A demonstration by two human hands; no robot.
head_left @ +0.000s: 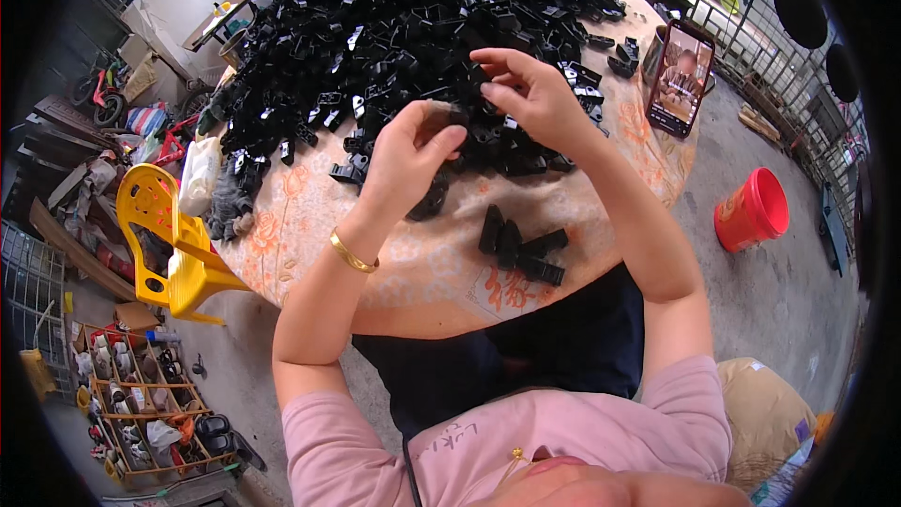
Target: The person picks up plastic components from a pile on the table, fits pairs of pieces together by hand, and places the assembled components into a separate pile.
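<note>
A large heap of small black plastic parts covers most of the round table. In front of that heap, my left hand is closed, with thumb and fingers around a small black plastic part. My right hand is just to the right and slightly farther away. Its thumb and index finger are apart over the dark heap; I make out nothing distinct between them. Closer to me, several black parts lie grouped on the patterned tablecloth.
A phone stands at the table's right edge. Beyond it on the floor is a red bucket. At left are a yellow plastic chair, a white packet on the table's edge and a shoe rack.
</note>
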